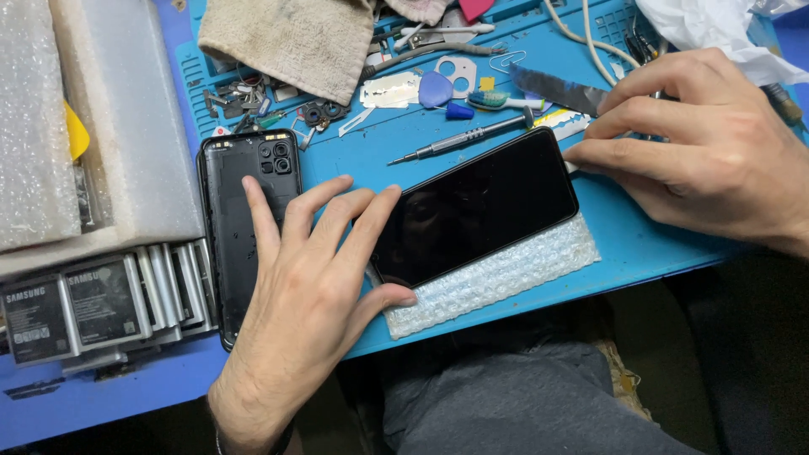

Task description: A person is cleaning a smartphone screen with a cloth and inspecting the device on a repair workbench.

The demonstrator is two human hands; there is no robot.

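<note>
A black smartphone [480, 206] lies screen up on a strip of bubble wrap [497, 278] on the blue work mat [624, 236]. My left hand [308, 295] rests flat, fingers spread, its fingertips and thumb touching the phone's left end. Beneath that hand lies a black phone back cover [232, 194] with camera cutouts. My right hand [708, 152] presses its fingertips against the phone's upper right corner, beside a flat metal blade [556, 88]. Neither hand grips anything that I can see.
A small screwdriver [459, 143], blue pick [436, 88], razor blade [389, 91] and small parts lie behind the phone. A beige cloth [286, 42] sits at the back. Phone batteries [76, 312] and foam sheets [84, 118] crowd the left. The mat's front edge runs near my knees.
</note>
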